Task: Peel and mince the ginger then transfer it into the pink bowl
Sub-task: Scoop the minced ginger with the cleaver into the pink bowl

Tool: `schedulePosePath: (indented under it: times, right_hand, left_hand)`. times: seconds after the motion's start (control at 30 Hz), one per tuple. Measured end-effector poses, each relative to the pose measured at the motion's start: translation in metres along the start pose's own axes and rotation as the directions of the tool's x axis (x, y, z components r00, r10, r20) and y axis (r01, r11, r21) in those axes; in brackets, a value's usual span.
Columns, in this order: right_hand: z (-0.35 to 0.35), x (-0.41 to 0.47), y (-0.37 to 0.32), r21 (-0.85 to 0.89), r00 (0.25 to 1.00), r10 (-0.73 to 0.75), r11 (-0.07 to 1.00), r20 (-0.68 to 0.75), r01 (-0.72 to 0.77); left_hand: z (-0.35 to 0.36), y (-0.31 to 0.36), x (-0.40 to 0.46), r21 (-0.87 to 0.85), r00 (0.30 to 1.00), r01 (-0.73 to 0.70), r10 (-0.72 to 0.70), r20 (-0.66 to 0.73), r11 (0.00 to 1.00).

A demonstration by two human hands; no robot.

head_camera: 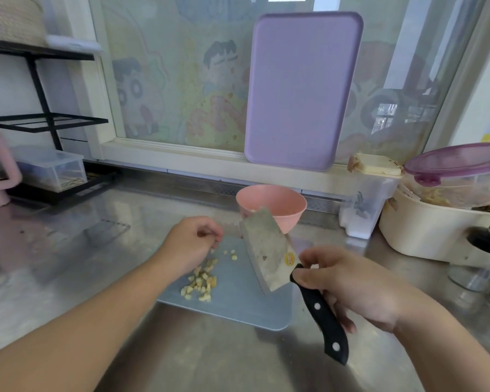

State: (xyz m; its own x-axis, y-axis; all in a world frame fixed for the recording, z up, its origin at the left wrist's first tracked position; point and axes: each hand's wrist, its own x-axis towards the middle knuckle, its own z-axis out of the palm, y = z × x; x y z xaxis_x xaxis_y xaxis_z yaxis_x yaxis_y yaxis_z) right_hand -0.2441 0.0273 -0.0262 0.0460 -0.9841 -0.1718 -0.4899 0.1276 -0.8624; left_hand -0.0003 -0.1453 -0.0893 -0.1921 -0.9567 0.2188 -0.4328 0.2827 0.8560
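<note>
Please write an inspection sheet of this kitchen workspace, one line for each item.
Surface: steel counter, with a grey cutting board lying flat on it.
Job's things: diced ginger on the board; pink bowl behind the board, contents not visible; cleaver lifted above the board.
Clutter: lidded containers and a white tub at right; black rack with a clear box at left.
Hands: left hand touches the ginger pieces; right hand grips the cleaver's black handle.
Cables: nothing seen.
Surroundings: window with cartoon film; purple board leaning on it.
</note>
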Motion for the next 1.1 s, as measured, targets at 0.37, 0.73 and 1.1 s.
schedulePosePath:
  times: [0.37,0.73,1.1]
  right_hand:
    - [0.016,0.005,0.002,-0.202,0.993,0.117,0.973,0.031,-0.108]
    - [0.044,0.021,0.013,-0.168,0.956,0.261,0.957,0.132,-0.238]
    - [0.087,0.03,-0.003,-0.131,0.974,0.202,0.973,0.101,-0.188]
  left_hand:
    - [-0.014,-0.027,-0.028,0.153,0.988,0.051,-0.027,-0.153,0.987]
    - [-0.039,-0.022,-0.035,-0.124,0.973,0.111,-0.133,-0.19,0.986]
    - [0.007,0.007,-0.049,0.372,0.994,0.042,-0.077,0.081,0.927]
